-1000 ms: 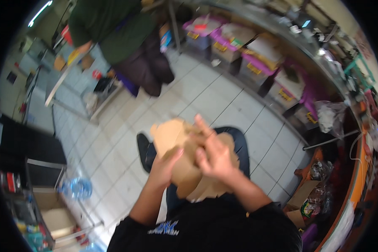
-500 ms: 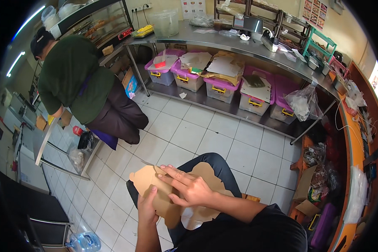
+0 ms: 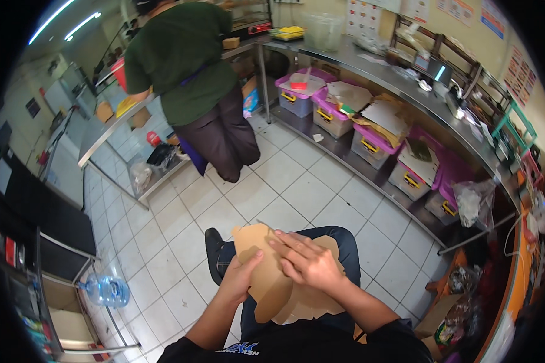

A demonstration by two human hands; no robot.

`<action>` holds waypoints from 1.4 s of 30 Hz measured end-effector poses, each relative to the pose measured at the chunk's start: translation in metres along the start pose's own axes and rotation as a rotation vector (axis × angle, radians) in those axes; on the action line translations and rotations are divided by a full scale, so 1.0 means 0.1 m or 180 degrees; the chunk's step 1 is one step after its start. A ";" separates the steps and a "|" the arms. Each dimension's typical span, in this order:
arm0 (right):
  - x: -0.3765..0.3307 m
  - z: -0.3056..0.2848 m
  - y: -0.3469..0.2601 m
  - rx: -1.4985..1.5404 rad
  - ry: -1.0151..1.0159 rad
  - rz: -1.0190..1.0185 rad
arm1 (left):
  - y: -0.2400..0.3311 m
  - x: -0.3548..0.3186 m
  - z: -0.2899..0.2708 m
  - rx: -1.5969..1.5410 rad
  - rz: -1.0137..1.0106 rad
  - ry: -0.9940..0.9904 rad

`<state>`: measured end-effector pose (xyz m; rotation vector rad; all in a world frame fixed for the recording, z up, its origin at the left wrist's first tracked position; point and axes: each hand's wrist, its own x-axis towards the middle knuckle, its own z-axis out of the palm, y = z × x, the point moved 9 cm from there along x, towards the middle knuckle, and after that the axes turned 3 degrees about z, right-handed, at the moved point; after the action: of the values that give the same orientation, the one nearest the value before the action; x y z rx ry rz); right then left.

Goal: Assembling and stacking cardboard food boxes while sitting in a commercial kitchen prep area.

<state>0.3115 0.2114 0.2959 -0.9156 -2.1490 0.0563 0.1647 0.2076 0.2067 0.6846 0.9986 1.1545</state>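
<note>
A flat brown cardboard cut-out with rounded flaps lies over my lap. My left hand grips its left edge, thumb on top. Pressing down on its upper middle is my right hand, fingers spread flat across a fold. More brown card shows under it toward my right knee. My jeans and one black shoe are seen beneath.
A person in a green top and dark trousers stands at a steel counter ahead left. Purple and pink bins fill the shelf under a long steel bench at right. A water jug stands at lower left on the white tile floor.
The camera has tilted up and the view has steadied. My right hand slid from the card's centre to its upper fold, and my left hand moved up its left edge.
</note>
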 end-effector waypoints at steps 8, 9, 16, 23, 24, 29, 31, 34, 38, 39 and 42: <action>0.18 -0.10 -0.04 -0.0319 -0.0498 -0.0568 | 0.05 -0.02 0.10 0.0364 0.0208 -0.0524; 0.15 -0.07 -0.06 -0.0280 -0.0526 -0.0674 | 0.05 -0.02 0.12 0.0443 0.0235 -0.0587; 0.04 -0.10 0.13 0.0021 0.0159 -0.0395 | -0.06 -0.01 0.22 0.0312 0.0274 -0.0794; 0.07 -0.19 0.10 0.0171 0.0183 -0.0476 | -0.09 -0.01 0.27 0.0113 -0.0013 -0.0854; 0.07 -0.19 0.11 0.0148 0.0084 -0.0579 | -0.10 -0.01 0.27 0.0100 -0.0002 -0.0845; 0.02 -0.16 0.11 0.0198 -0.0287 -0.0585 | -0.19 0.01 0.30 -0.0200 -0.0140 -0.0752; -0.01 -0.08 0.11 0.0172 -0.0346 -0.0239 | -0.16 0.06 0.29 -0.0301 -0.0045 -0.0585; -0.07 0.00 -0.04 0.0044 -0.0517 -0.0082 | -0.10 0.07 0.26 -0.0410 0.0062 -0.0371; -0.12 0.05 -0.28 -0.0099 -0.0634 0.0037 | 0.00 0.01 0.29 -0.0514 -0.0184 -0.0217; -0.13 0.06 -0.40 -0.0363 -0.0719 -0.0275 | 0.06 -0.01 0.32 -0.0507 -0.0190 -0.0214; -0.19 0.09 -0.35 -0.0650 -0.0237 -0.0360 | 0.19 -0.01 0.39 -0.0335 -0.0044 -0.0242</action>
<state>0.2926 0.1762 0.2884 -0.9168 -2.3030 -0.1916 0.1924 0.2136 0.2402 0.6319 0.8711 1.1522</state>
